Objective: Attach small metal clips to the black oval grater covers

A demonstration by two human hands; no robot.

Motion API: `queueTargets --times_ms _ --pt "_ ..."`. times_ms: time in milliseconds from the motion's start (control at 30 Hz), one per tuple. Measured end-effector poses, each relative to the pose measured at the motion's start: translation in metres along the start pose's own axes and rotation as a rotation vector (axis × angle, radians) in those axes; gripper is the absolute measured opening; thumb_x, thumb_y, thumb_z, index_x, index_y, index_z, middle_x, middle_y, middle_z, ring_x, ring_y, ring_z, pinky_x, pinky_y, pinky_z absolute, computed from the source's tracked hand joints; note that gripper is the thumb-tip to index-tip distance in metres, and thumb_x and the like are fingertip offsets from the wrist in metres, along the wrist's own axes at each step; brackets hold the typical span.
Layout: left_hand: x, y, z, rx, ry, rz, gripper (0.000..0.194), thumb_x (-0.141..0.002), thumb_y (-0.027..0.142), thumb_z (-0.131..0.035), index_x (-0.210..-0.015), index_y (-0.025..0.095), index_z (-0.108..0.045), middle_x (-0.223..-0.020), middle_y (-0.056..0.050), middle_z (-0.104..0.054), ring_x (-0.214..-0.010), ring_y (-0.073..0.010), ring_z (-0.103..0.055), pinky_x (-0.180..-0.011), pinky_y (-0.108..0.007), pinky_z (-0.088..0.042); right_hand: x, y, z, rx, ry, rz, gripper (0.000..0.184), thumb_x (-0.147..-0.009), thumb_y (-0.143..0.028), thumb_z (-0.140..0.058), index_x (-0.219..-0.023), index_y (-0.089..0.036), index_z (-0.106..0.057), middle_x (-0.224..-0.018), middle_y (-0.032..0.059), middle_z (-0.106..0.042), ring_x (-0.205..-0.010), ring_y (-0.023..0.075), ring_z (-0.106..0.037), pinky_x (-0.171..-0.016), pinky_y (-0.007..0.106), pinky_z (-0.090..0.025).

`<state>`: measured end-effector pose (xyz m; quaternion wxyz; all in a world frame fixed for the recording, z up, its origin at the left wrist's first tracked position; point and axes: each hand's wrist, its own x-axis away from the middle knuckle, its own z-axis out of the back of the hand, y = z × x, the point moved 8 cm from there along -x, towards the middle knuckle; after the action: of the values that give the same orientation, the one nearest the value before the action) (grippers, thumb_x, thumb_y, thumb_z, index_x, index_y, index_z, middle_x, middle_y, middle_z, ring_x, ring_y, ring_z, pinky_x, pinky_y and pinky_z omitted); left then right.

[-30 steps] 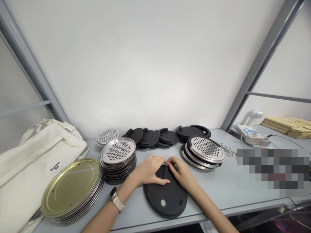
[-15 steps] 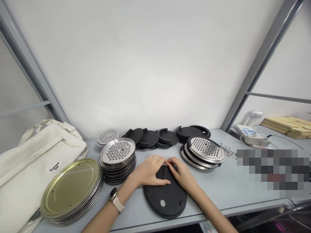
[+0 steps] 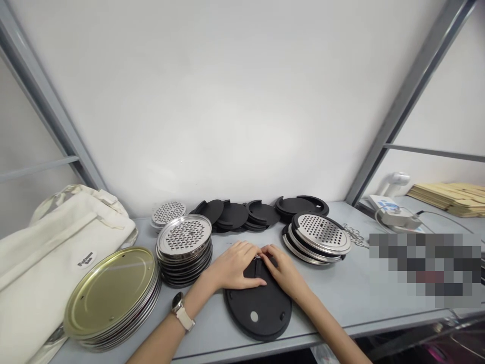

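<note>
A flat black oval base [image 3: 259, 316], with a pale round dot and small feet on its face, lies near the front edge of the table. My left hand [image 3: 235, 265] rests over its upper left, thumb laid across the face and fingers bent to the narrow top end. From the other side my right hand [image 3: 279, 268] reaches the same spot, its fingertips pinched together. Between both hands' fingertips a small shiny metal piece [image 3: 257, 257] barely shows at the end of a groove; the fingers hide most of it.
Left of my hands stand a stack of round grater discs [image 3: 184, 236] and a stack of gold-coloured oval lids [image 3: 113, 293] beside a cream cloth bag [image 3: 38, 268]. Black holders [image 3: 233, 216] lie along the wall. Assembled oval graters [image 3: 322, 235] and loose wire pieces [image 3: 353, 234] are at right.
Both hands stay at the top end of the black base, with only a very slight shift of the fingers. Nothing else has visibly moved.
</note>
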<state>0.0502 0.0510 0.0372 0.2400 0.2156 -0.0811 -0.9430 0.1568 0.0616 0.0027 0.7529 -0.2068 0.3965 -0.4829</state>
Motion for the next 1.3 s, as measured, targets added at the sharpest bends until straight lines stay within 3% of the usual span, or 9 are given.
queueTargets --times_ms 1300 --pt "0.0006 0.0009 -0.0018 -0.052 -0.003 -0.019 0.05 -0.081 0.059 -0.055 -0.107 0.016 -0.05 -0.101 -0.009 -0.058 -0.095 -0.0252 -0.054 -0.086 -0.038 -0.043 -0.0003 0.0032 -0.0036 -0.022 -0.036 -0.036 0.016 -0.092 -0.022 -0.04 -0.085 -0.02 -0.055 -0.086 0.0059 -0.062 -0.082 0.0204 -0.058 -0.078 0.033 -0.045"
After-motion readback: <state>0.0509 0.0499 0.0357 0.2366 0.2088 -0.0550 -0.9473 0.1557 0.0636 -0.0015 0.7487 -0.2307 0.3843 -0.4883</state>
